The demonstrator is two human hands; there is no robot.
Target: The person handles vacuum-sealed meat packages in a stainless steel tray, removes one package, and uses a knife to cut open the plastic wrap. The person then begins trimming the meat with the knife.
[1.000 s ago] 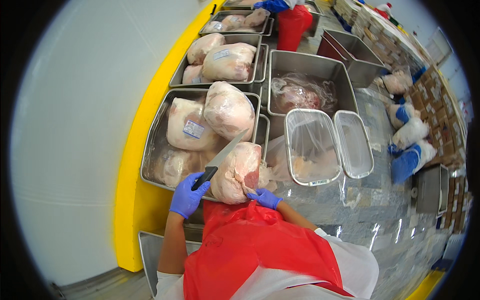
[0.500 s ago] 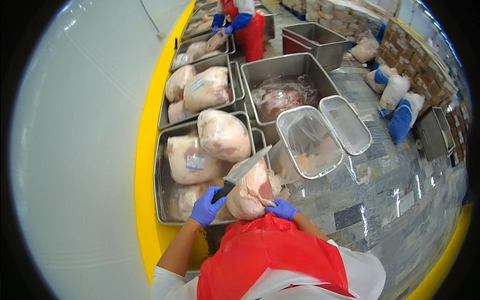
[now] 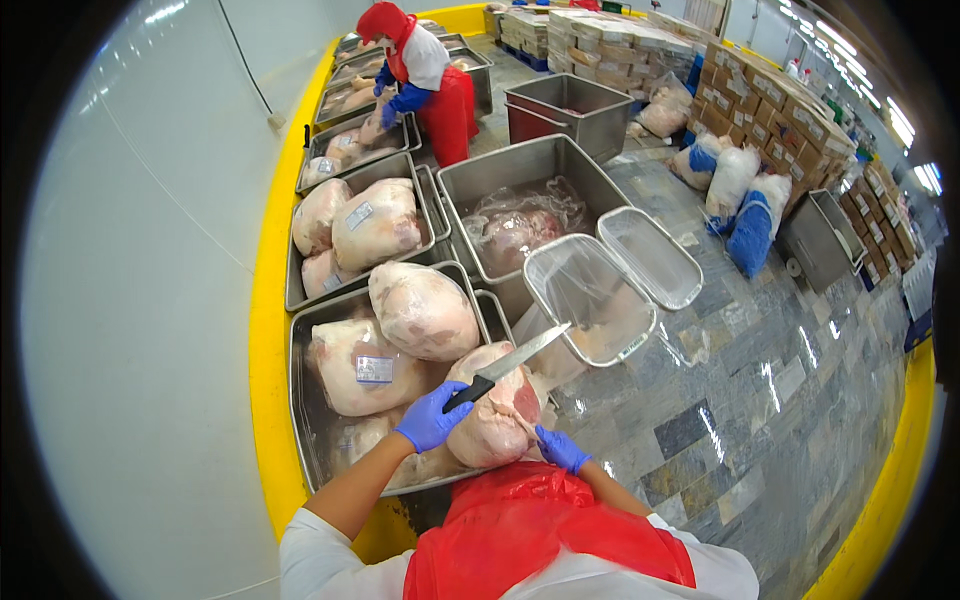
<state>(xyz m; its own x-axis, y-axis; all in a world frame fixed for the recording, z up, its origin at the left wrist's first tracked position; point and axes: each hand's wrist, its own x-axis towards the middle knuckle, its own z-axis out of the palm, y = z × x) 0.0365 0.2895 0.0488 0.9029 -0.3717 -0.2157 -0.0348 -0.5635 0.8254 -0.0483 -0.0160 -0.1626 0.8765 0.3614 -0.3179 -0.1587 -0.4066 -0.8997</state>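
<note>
My left hand (image 3: 427,418), in a purple glove, is closed round the black handle of a knife (image 3: 527,350). The blade points up and to the right, above a large raw meat joint (image 3: 487,436) at the near edge of a steel bin (image 3: 298,400). My gloved right hand (image 3: 563,450) is closed at the joint's right side, pinching a pale flap of it. Red meat shows there amid white fat. Behind it, a big pale joint (image 3: 424,310) rests against another wrapped joint (image 3: 360,378) with a label.
More steel bins of meat line the yellow kerb (image 3: 268,330). A deep steel bin (image 3: 610,172) holds plastic-wrapped meat; before it stand a plastic-lined container (image 3: 625,345) and a smaller one (image 3: 690,290). A co-worker (image 3: 430,85) handles meat farther off. Boxes (image 3: 765,100) and bags are at right.
The view has tilted upward, so the co-worker and more of the room show. Both hands keep their hold on the knife and the joint, with little visible movement.
</note>
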